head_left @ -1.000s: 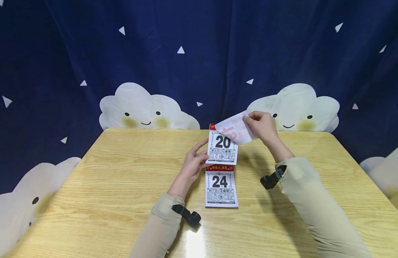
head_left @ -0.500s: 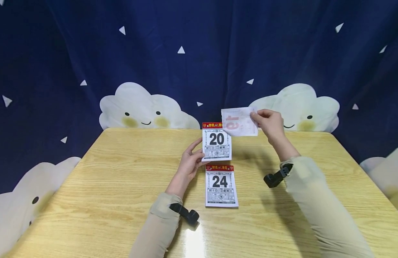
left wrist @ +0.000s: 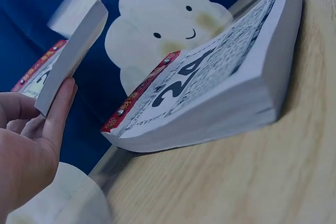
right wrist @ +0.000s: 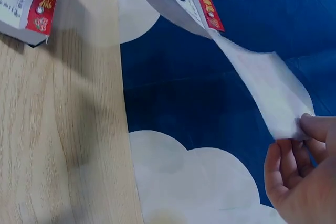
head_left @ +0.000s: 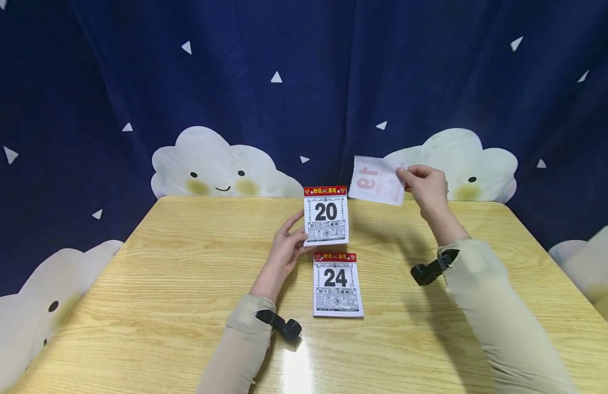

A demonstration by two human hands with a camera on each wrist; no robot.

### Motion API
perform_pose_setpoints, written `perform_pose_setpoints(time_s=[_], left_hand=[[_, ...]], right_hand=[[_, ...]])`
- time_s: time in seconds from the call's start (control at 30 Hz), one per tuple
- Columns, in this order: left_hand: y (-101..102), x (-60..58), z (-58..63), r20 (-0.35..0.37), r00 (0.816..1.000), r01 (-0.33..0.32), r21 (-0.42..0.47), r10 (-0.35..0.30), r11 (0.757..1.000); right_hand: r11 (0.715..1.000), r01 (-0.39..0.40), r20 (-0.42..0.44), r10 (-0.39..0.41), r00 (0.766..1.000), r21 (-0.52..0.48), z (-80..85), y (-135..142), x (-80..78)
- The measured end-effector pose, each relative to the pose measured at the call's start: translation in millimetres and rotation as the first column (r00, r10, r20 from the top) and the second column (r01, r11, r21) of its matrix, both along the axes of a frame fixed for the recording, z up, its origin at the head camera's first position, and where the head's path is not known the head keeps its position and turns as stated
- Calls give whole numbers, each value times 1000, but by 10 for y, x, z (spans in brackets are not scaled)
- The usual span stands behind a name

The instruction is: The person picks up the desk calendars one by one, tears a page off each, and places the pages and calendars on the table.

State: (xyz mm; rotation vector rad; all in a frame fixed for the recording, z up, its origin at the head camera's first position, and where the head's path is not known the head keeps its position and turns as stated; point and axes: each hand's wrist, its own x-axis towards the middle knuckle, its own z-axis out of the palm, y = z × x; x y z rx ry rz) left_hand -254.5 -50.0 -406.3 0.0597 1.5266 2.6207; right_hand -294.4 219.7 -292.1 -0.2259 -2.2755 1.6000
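Note:
My left hand point(head_left: 284, 251) grips a thick tear-off calendar point(head_left: 326, 224) by its lower left edge, thumb in front and fingers behind. Raised off the table, it reads 20 under a red header strip. To its right, my right hand point(head_left: 428, 189) pinches a thin loose calendar page point(head_left: 376, 181) between thumb and fingers; a reversed 19 shows through its back. In the right wrist view the page point(right wrist: 273, 90) hangs curved, its far corner overlapping the calendar's red header point(right wrist: 207, 3). Below the held calendar, a second tear-off calendar point(head_left: 337, 290) reading 24 lies flat.
The light wooden table point(head_left: 185, 273) ends at a far edge just behind the hands. A dark blue curtain point(head_left: 304, 82) with white clouds and triangles hangs beyond it. Black wrist cameras point(head_left: 290, 329) are strapped over both sleeves.
The page numbered 19 has come away from the calendar reading 20 and moved right and up with my right hand. My left hand has shifted the calendar slightly left; the 24 calendar stays put.

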Motion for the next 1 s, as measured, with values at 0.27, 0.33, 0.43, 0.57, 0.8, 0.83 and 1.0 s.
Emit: perform_pose_setpoints(time_s=[0.27,0.33,0.43,0.57,0.8,0.83,1.0], left_hand=[[-30,-21,0,16,1000,-10,3,10,1000],[-33,-30,-4,23,1000,-18,0,18,1000],[-43,-44,-7,36,999,-26,-7,27,1000],[-66,-64,-6,37,999,-29,-20,30,999],[-121,-89,6,32,999,-19,-67,21,998],[-129,-92,7,34,999,-17,-74,20,997],[-166,-118,15,60,998,-18,-107,24,994]], right_hand=[[998,48,16,-48,999,29,9,77,22],[998,53,18,-54,998,30,3,95,35],[999,47,23,-47,999,21,-6,127,54],[999,31,24,-32,999,19,-20,162,78],[999,23,28,-23,999,26,-83,194,103],[999,23,28,-24,999,29,-96,198,104],[998,37,31,-39,999,48,-166,219,107]])
